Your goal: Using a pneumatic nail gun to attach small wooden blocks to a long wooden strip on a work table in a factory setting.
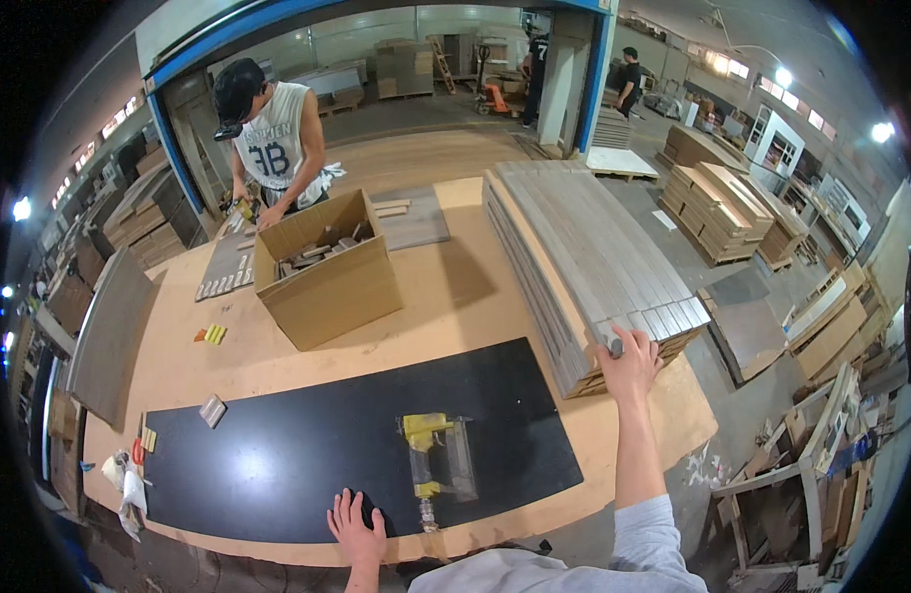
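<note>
My left hand (pixel 356 531) lies with fingers spread at the near edge of a black panel (pixel 307 465) on the worktable. To its right on the panel lies a yellow pneumatic nail gun (pixel 426 440), with a hose fitting toward me. My right hand (pixel 630 364) is at the near end of a tall stack of long grey boards (pixel 594 227). Its fingers are curled, with a small dark grey piece (pixel 616 348) between thumb and fingers; what exactly it is I cannot tell. A small grey wood block (pixel 212 410) lies on the panel's far left part.
An open cardboard box (pixel 332 301) of wood pieces stands mid-table. Behind it a person (pixel 277 143) handles a yellow tool over a panel. Yellow strips (pixel 215 334) lie left of the box. A grey board (pixel 109 341) leans at the left edge. Scrap wood (pixel 801 474) fills the right floor.
</note>
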A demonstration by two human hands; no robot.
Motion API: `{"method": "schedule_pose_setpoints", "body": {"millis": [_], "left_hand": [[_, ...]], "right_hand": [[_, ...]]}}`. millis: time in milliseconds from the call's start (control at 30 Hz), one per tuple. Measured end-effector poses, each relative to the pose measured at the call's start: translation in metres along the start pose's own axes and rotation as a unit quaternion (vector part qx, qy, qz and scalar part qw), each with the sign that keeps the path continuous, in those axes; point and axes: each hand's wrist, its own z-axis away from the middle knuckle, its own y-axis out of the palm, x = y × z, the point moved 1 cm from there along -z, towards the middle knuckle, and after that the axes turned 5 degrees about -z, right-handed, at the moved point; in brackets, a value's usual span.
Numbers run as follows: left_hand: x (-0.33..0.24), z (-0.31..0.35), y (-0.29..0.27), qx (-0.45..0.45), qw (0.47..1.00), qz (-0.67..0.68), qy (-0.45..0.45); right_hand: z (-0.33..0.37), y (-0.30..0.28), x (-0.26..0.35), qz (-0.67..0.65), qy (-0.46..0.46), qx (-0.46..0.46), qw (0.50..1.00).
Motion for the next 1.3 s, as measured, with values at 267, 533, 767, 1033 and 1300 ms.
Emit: {"method": "schedule_pose_setpoints", "body": {"millis": [267, 533, 767, 1033, 1300], "left_hand": [[0.002, -0.003, -0.001, 0.006, 1.0, -0.002, 0.023], [0.009, -0.008, -0.01, 0.027, 0.998, 0.011, 0.05], [0.044, 0.013, -0.02, 0.096, 0.97, 0.124, 0.187], [0.155, 0.023, -0.07, 0.103, 0.972, 0.129, 0.165], [0.279, 0.004, -0.12, -0.017, 0.997, 0.042, -0.069]], "right_hand": [[0.168, 0.018, 0.001, -0.18, 0.015, 0.015, 0.983], [0.323, 0.007, 0.097, -0.249, -0.004, 0.131, 0.959], [0.396, -0.007, 0.184, -0.236, -0.07, 0.224, 0.943], [0.413, 0.051, 0.21, -0.089, -0.06, 0.158, 0.982], [0.382, 0.07, 0.142, -0.063, -0.109, 0.187, 0.974]]}}
